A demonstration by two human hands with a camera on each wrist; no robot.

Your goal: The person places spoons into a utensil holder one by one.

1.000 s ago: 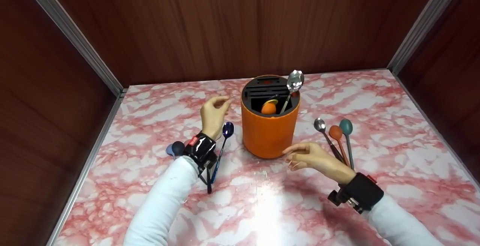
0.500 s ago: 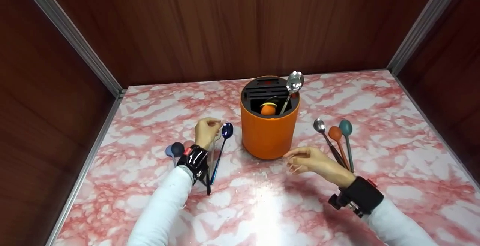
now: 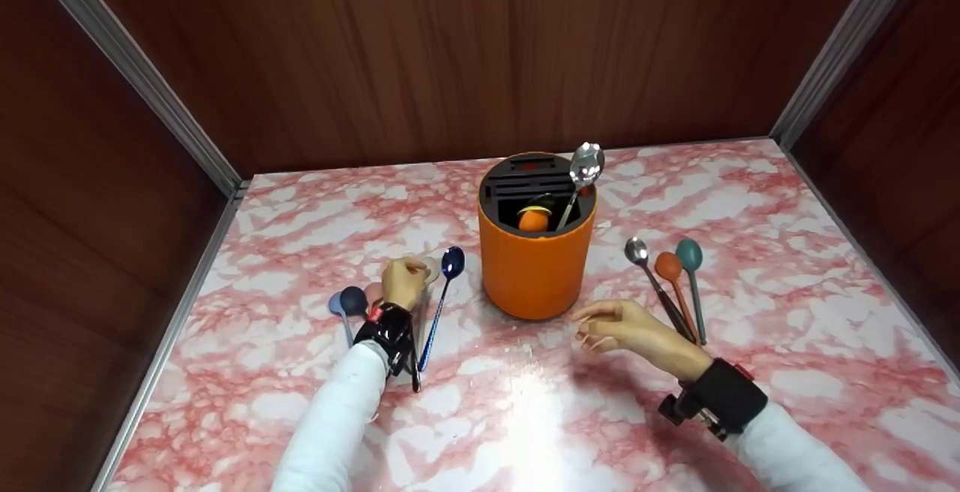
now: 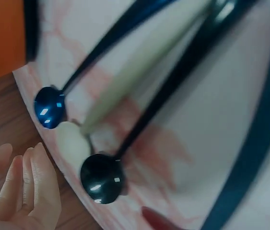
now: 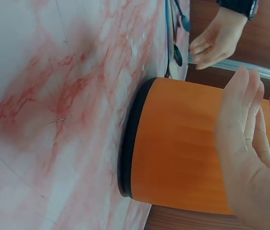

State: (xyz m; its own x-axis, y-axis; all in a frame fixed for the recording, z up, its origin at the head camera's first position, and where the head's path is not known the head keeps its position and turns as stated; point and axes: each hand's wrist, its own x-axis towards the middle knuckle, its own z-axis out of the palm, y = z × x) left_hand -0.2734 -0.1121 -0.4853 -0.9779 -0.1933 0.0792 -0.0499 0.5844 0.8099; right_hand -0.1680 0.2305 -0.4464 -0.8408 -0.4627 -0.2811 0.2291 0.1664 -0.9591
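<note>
My left hand (image 3: 403,282) hovers over the spoons on the left side, holding nothing; in the left wrist view its fingers (image 4: 42,184) are apart from them. Beneath and beside it lie a shiny blue spoon (image 3: 452,262), a cream spoon (image 4: 72,146) and a shiny black spoon (image 4: 102,178). My right hand (image 3: 634,333) is held with bent, loose fingers in front of the orange utensil holder (image 3: 534,278), with nothing in it. A steel spoon (image 3: 586,165) leans in the holder, beside an orange-headed utensil (image 3: 533,220).
Farther left are a dark navy spoon (image 3: 354,301), a light blue spoon (image 3: 337,304) and a pink one (image 3: 373,292), partly hidden. On the right lie a steel spoon with a dark handle (image 3: 637,252), an orange spoon (image 3: 668,266) and a teal spoon (image 3: 689,254). Wood-patterned walls (image 3: 300,64) surround the table.
My left hand has come down and back from beside the holder's rim to over the left spoons. My right hand has hardly moved.
</note>
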